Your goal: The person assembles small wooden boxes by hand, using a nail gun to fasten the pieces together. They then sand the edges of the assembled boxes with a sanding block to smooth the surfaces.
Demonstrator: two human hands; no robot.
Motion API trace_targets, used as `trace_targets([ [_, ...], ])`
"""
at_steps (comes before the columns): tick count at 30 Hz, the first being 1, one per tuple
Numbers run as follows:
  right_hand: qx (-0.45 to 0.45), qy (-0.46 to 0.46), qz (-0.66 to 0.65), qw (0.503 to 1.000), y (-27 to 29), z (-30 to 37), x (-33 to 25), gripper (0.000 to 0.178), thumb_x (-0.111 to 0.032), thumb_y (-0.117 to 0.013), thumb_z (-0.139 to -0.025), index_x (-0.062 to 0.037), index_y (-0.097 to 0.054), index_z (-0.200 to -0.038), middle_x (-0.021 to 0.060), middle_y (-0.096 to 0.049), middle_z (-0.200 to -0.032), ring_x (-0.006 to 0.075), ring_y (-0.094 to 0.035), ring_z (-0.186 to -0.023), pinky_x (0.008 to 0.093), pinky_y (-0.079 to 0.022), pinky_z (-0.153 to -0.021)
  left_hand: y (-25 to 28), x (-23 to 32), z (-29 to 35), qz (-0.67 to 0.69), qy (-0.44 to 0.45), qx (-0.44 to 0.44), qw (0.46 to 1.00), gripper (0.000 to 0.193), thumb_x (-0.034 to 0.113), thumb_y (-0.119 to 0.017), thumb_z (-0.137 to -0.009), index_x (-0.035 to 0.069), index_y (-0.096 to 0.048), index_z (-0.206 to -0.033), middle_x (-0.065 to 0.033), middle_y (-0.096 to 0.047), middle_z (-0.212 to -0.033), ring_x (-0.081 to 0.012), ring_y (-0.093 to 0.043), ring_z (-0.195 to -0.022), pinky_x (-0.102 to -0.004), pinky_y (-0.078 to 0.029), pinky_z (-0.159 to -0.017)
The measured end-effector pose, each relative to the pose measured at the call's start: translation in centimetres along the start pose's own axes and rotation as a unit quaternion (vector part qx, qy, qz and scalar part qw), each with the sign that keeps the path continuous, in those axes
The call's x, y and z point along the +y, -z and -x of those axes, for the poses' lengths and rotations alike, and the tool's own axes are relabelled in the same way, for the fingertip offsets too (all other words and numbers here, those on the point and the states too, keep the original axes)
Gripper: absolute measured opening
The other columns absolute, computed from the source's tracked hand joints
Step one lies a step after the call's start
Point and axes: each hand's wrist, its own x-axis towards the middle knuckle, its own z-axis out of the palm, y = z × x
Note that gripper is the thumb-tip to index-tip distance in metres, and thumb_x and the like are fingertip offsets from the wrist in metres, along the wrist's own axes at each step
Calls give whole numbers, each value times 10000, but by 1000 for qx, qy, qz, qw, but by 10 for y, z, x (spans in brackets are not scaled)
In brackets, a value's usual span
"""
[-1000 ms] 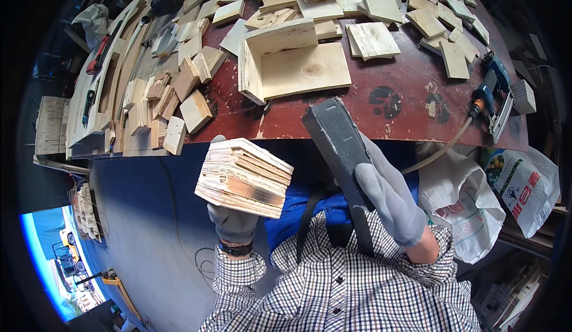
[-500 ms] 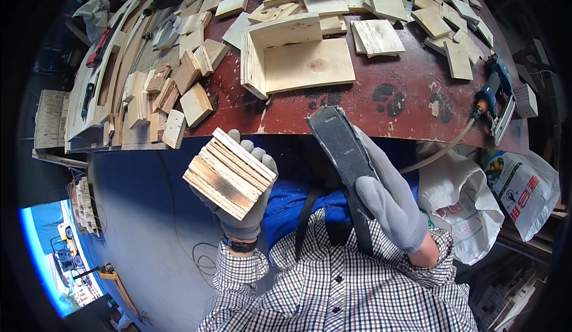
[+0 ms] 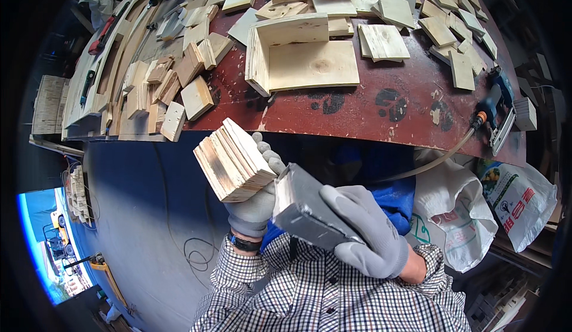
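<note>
My left hand (image 3: 251,214), in a grey glove, is closed around a stack of small plywood pieces (image 3: 233,160). Their layered edges show side by side, with a dark scorched patch on one face. In my gloved right hand (image 3: 374,236) is a sanding block (image 3: 311,208), a long wooden block wrapped in dark abrasive sheet. Its pale wood end lies close beside the stack and my left hand; whether they touch I cannot tell. Both hands are in front of my chest, just short of the table's near edge. The left fingers are partly hidden behind the stack.
On the dark red table (image 3: 351,108) stands a plywood corner assembly (image 3: 313,64). Many loose wood pieces (image 3: 387,43) lie behind it, with more blocks (image 3: 196,98) at left. A pneumatic stapler (image 3: 503,108) with its hose lies at the right edge, above white sacks (image 3: 456,207).
My right hand has brought the sanding block down and left, turning it toward the stack. The stack has tilted and shifted slightly up and right in my left hand.
</note>
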Motion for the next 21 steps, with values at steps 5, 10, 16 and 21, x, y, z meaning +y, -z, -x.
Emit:
trace_targets([
  [5, 171, -71, -123, 975, 13, -41, 21, 671, -188, -610, -1076, 42, -346, -1649, 231, -585, -1413, 286, -600, -1286, 390, -446, -1131, -7, -6, 4, 60, 94, -6, 994, 548, 390, -535, -1104, 23, -489, -1507, -95, -579, -1098, -217, -564, -974, -430, -530, -886],
  [10, 81, 23, 121, 989, 1, -84, 13, 715, -331, -656, -1012, 9, -448, -1605, 263, -607, -1270, 405, -594, -1080, 488, -437, -993, 23, -22, 18, -269, -11, -49, 962, 642, 496, -472, -1124, 119, -341, -1627, -164, -491, -1501, -323, -532, -1338, -528, -493, -1108],
  [16, 3, 79, 198, 977, -6, -47, -8, 760, -389, -708, -926, -33, -523, -1571, 260, -570, -1330, 416, -547, -1197, 529, -386, -1102, 35, -14, 8, -178, 31, -190, 965, 832, 642, -432, -1100, 85, -219, -1680, -184, -453, -1613, -328, -516, -1465, -522, -451, -1241],
  [21, 107, -42, -52, 992, 21, -31, 12, 670, -285, -641, -1046, 3, -446, -1618, 214, -602, -1339, 292, -607, -1190, 427, -435, -1119, 14, -2, 0, -37, 9, 60, 997, 704, 549, -521, -1072, -43, -526, -1452, -197, -652, -1277, -323, -664, -1128, -479, -572, -1033],
])
